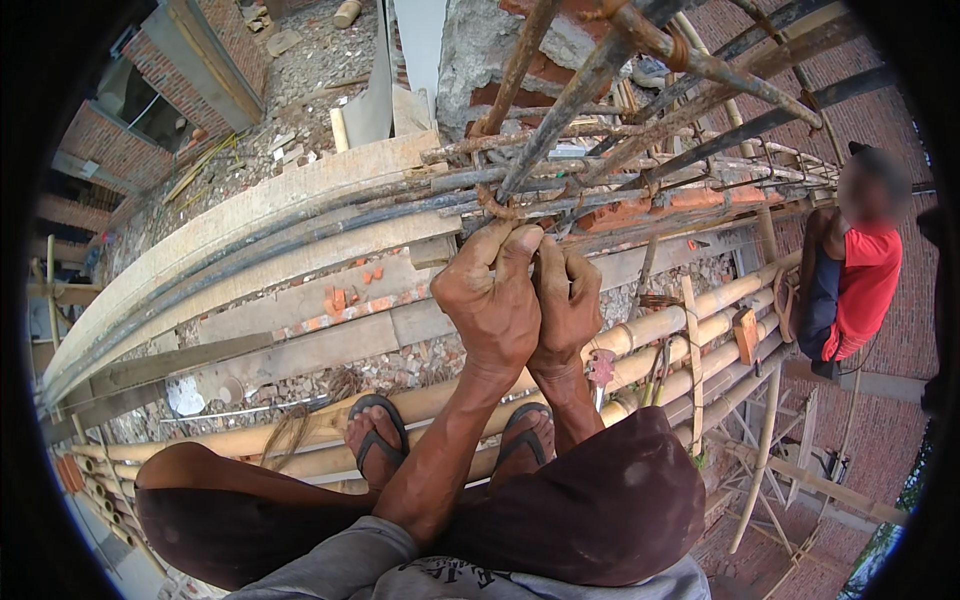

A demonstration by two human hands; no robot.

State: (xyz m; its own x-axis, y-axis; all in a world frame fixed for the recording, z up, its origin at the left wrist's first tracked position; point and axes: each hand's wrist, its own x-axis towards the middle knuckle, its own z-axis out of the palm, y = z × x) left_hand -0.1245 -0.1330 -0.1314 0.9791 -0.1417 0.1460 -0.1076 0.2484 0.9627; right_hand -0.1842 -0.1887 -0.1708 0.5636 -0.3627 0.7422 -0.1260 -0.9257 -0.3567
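My left hand (492, 295) and my right hand (567, 300) are side by side in the middle of the view, both with fingers closed. Their fingertips meet just under a junction of steel reinforcing bars (575, 105). Whatever they pinch is too small or hidden to name. A rusty wire tie (497, 205) wraps the bars right above my left fingers. Long horizontal bars (290, 238) run to the left from this junction, between pale boards (250, 215).
Below me are bamboo poles (640, 338), with my sandalled feet (378, 440) on them. To the right are a wooden block (745, 335) and a co-worker in a red shirt (868, 290). Rubble (300, 100) covers the ground. Rusty bars jut out overhead at upper right.
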